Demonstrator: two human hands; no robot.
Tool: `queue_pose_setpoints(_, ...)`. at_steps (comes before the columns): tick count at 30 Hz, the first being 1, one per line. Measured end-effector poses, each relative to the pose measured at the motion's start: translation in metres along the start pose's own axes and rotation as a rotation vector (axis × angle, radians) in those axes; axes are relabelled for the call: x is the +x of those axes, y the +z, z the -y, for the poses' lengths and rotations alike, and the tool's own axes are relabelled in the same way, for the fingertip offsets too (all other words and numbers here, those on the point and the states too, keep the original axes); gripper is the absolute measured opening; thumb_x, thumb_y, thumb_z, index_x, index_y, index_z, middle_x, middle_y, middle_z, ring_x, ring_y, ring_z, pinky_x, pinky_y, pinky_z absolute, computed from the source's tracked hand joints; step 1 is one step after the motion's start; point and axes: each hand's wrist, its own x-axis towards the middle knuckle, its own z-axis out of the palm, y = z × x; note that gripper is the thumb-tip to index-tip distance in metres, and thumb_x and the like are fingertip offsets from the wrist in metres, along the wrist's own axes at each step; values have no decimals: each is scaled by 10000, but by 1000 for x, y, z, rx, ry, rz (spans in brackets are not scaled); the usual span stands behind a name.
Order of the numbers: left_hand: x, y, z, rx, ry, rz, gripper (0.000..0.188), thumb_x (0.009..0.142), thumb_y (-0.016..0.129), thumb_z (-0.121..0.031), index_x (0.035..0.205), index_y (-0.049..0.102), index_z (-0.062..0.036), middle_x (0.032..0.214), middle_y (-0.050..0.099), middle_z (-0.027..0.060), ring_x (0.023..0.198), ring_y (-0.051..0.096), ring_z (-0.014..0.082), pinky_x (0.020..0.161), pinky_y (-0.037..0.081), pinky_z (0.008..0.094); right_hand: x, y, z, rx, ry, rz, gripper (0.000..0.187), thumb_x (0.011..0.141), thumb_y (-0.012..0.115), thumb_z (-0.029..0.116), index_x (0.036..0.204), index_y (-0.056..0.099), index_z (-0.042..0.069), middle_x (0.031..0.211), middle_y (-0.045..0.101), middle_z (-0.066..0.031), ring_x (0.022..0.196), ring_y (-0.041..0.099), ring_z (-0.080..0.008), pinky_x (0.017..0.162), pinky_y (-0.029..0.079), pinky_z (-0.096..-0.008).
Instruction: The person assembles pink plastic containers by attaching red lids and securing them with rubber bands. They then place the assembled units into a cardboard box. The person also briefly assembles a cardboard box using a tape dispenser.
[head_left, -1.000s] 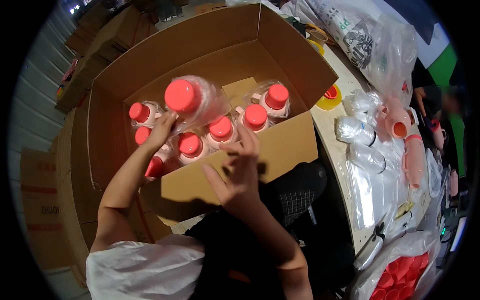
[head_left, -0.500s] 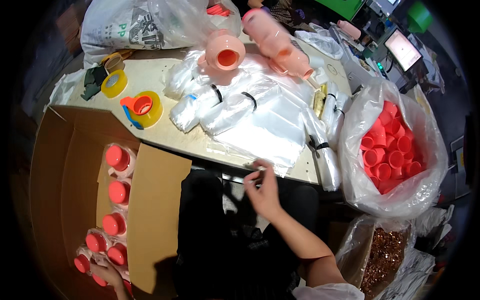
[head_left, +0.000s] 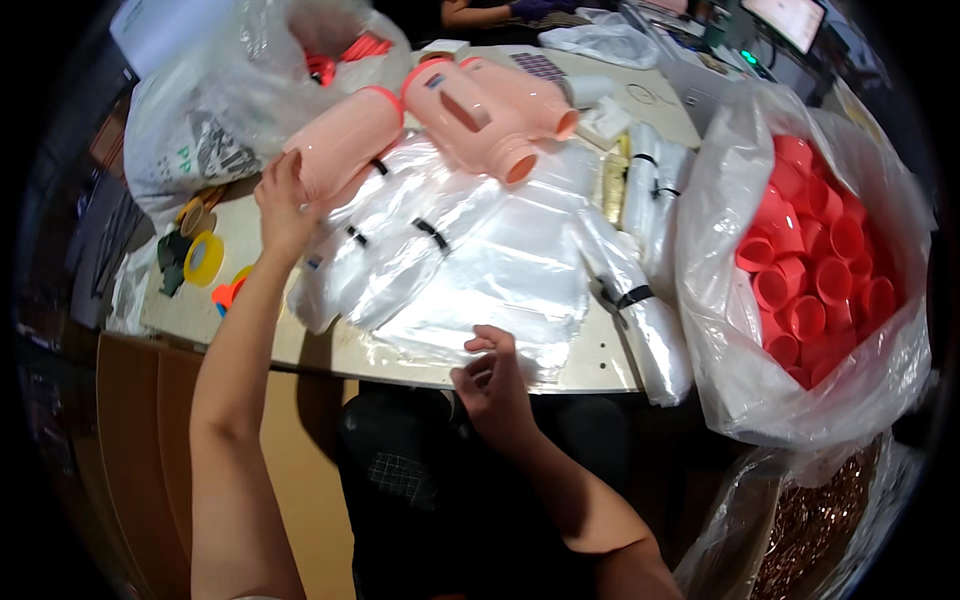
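Note:
My left hand (head_left: 284, 205) reaches across the table and grips the lower end of a pink plastic bottle (head_left: 350, 135), which lies tilted on the clear bags. Two more pink bottles lie beside it, one with a slotted handle (head_left: 465, 110) and one partly behind it (head_left: 525, 95), their open necks toward me. Beneath them spreads a pile of flat clear plastic bags (head_left: 500, 270), some bundled with black ties. Over the table's front edge hovers my right hand (head_left: 492, 388), close to the bags, its fingers loosely bent and apart with nothing visible in them.
A clear sack of red caps (head_left: 830, 270) stands at the right, above a bag of copper-coloured shreds (head_left: 815, 520). Left on the table are a yellow tape roll (head_left: 204, 258) and a white sack (head_left: 215, 130). A cardboard box (head_left: 150, 430) stands at lower left.
My left hand has moved from the capped bottles in the box up to a bottle on the table. That bottle now lies sideways. The view has shifted, leaving the boxed bottles out of sight.

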Motion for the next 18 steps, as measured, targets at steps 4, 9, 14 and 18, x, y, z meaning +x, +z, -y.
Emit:
queue_pose_setpoints(4,3,-30,-33,-38,269,-114,736,757,756,3,1431,465,-43,1438,520,118,1298,473,354,1079,385,442,2,-9,6,24,6,3,587,830,755,19,1332,454,-16,1151,571,-150,865,641,-204,723,539,-323)
queue_pose_setpoints(9,-17,-172,-128,-481,438,-196,802,733,863,-33,1427,462,-15,1352,579,158,1139,619,279,978,522,364,-12,-30,31,-361,-410,-215,822,725,878,150,1370,420,-73,1340,495,-277,1221,549,-423,1018,479,-462)
queue_pose_setpoints(14,-104,-255,-165,-912,28,295,763,848,698,-405,1434,432,4,1316,513,123,1181,532,226,1010,432,350,-96,-33,108,-122,-263,373,1397,513,948,500,1574,182,11,1572,264,-261,1459,273,-401,1193,263,-462)
queue_pose_setpoints(18,-173,-204,-177,-1364,-240,1001,849,765,722,-495,1396,487,22,1292,573,154,1113,584,228,984,442,332,-213,-34,72,505,125,522,1120,744,863,333,1573,164,54,1381,548,-206,1332,512,-305,1113,403,-420)
